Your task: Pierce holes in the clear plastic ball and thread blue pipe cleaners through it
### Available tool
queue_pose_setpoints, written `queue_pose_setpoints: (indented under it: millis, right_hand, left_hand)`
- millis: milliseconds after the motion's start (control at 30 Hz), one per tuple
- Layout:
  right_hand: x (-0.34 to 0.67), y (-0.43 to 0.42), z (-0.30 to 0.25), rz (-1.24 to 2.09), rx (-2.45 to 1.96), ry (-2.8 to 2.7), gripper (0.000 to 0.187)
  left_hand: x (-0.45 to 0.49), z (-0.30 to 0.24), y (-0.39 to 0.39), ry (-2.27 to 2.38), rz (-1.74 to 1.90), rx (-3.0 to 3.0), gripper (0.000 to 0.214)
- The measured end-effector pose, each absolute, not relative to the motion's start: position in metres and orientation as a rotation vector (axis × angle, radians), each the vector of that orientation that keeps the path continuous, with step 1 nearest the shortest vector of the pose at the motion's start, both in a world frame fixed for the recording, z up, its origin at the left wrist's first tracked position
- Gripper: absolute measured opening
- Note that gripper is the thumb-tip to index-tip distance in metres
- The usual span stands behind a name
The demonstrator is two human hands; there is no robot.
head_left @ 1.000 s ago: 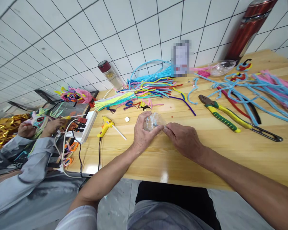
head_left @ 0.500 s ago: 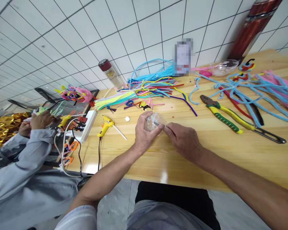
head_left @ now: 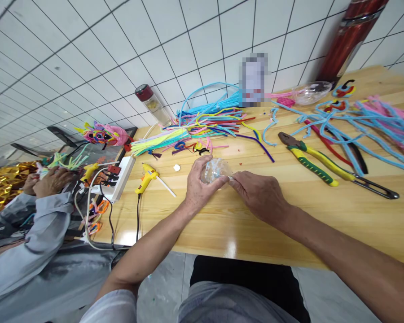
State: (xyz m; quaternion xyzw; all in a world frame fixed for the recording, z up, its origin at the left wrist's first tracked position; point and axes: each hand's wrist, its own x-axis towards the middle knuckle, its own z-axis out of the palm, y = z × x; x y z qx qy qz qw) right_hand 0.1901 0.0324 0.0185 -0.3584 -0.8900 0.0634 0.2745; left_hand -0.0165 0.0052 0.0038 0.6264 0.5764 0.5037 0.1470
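You hold a small clear plastic dome with a scrap of pale blue inside [head_left: 216,170], just above the wooden table [head_left: 323,215], near the middle of its width and closer to the front edge than to the wall edge. Your left hand [head_left: 199,188] cups it, thumb and fingers closed around its near side. Your right hand [head_left: 260,195] pinches at the dome's right rim with thumb and forefinger; what sits between those tips is too small to tell. I judge you are fitting or seating something at that rim, so the next move calls for a steady left grip and a fine, short push from the right.

Toward the left edge lies a yellow hot-glue gun [head_left: 148,176], its cord over the front edge. Behind the dome spreads a heap of coloured pipe cleaners [head_left: 205,125]. Yellow-and-green-handled pliers [head_left: 309,159] lie to the right. The bare board before your wrists gives the most room.
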Motion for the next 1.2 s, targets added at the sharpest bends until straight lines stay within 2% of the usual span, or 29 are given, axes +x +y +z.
queue_pose_setpoints:
  millis: [300,633,833,1033,1200]
  right_hand:
    - [0.184,0.028,0.013,0.188,-0.980,-2.310,0.056]
    - [0.177,0.026,0.012,0.236,-0.998,-2.247,0.050]
    - [0.178,0.027,0.014,0.293,-1.031,-2.277,0.051]
    - [0.189,0.034,0.020,0.223,-0.999,-2.422,0.053]
    - [0.190,0.034,0.024,0.216,-1.027,-2.473,0.053]
  left_hand:
    - [-0.013,-0.001,0.006,1.654,1.537,1.837,0.059]
    - [-0.008,-0.002,0.004,1.704,1.571,1.771,0.055]
    - [-0.006,-0.001,0.002,1.742,1.553,1.731,0.056]
    - [-0.014,0.003,0.005,1.682,1.424,1.737,0.070]
    - [-0.021,0.009,0.004,1.649,1.338,1.752,0.070]
